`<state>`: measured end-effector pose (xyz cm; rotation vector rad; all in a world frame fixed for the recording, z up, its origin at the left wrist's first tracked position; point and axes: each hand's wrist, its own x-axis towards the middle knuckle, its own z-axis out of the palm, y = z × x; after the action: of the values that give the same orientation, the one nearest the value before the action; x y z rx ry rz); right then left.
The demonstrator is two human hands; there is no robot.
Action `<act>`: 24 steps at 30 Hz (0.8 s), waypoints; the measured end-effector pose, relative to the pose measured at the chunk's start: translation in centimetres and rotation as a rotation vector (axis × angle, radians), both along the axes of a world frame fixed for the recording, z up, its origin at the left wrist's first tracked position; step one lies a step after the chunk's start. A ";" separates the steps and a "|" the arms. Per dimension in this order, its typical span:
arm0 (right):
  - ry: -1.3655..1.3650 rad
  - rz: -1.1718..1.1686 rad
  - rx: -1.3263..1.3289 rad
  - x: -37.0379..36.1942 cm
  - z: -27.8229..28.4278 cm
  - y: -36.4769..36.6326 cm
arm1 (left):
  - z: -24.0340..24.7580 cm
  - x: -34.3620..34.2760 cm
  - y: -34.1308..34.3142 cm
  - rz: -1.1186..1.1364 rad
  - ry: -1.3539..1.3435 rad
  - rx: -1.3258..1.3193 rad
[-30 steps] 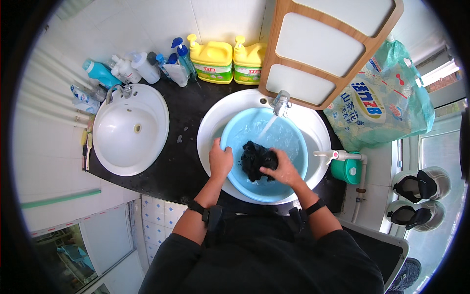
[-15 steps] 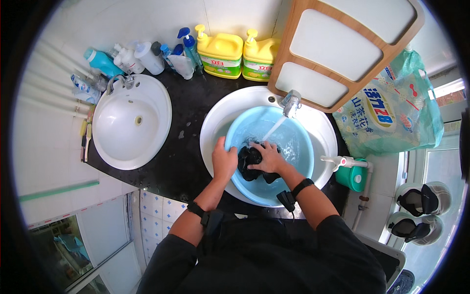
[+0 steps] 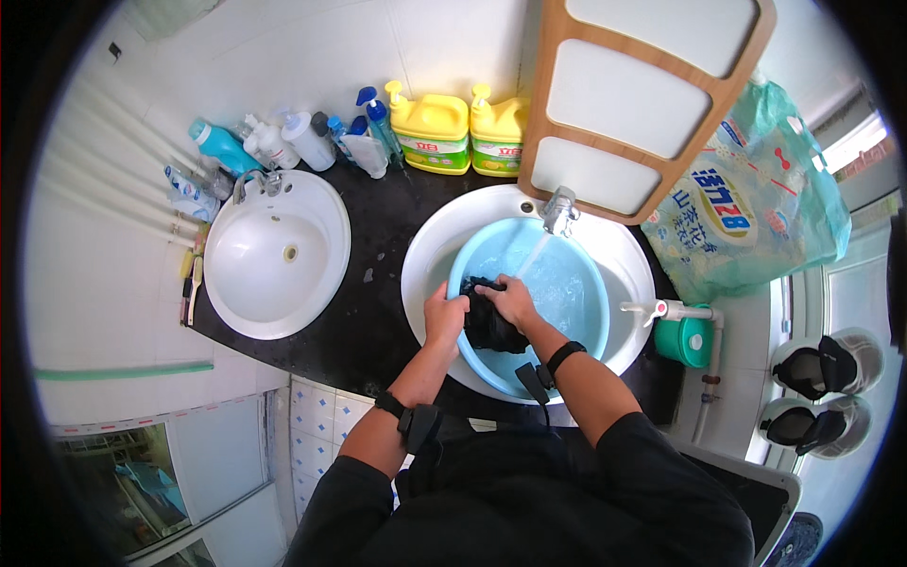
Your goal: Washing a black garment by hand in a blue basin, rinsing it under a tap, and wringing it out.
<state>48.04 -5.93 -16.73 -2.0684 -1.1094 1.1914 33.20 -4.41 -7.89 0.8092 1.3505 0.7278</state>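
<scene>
A light-blue plastic basin [image 3: 597,300] sits inside a white oval sink [image 3: 635,331], with water in it. Water runs into it from the chrome faucet [image 3: 561,212]. My left hand [image 3: 444,319] is closed around the basin's left rim, its thumb at the edge of a bunched black cloth [image 3: 493,328]. The cloth lies wet in the left part of the basin; its exact kind does not show. My right hand [image 3: 513,304] reaches inside and grips the cloth's upper part, with some fingers hidden in its folds.
To the left is a second white sink [image 3: 326,231]. Two yellow pump jugs [image 3: 432,128] and several bottles [image 3: 307,140] line the wall. A wood-framed white panel [image 3: 619,99] leans behind the faucet. At right are a green plastic bag [image 3: 746,208], a white tap [image 3: 652,310] and a green container [image 3: 685,340].
My right hand has gone from spread fingers on the cloth to a closed grip on it. The cloth is gathered closer to my left hand. The view has shifted slightly.
</scene>
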 end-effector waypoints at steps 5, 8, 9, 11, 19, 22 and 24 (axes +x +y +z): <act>0.882 -0.296 0.011 -1.6 4.6 -1.9 | 2.5 0.7 -2.6 0.020 -0.053 0.137; 0.980 -0.285 0.069 -2.4 6.9 -2.6 | 4.9 1.1 -3.2 -0.064 0.033 0.310; 0.999 -0.254 0.091 -2.5 6.6 -2.7 | 6.1 1.4 -3.7 -0.085 0.116 0.404; 1.063 -0.233 0.137 -3.1 7.9 -2.5 | 7.2 1.5 -4.3 -0.124 0.205 0.526; 1.503 -0.281 0.278 -5.7 10.0 -1.1 | 11.0 0.9 -5.7 -0.334 0.649 1.121; 1.601 -0.274 0.276 -6.5 10.8 -1.1 | 12.2 0.3 -6.3 -0.426 0.698 1.235; 1.547 -0.202 0.299 -6.6 10.7 -0.9 | 12.3 -0.2 -6.5 -0.451 0.709 1.264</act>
<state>41.41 -6.84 -6.03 -0.5367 -0.2331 1.7551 32.99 -10.86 4.42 2.4642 1.1061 0.9414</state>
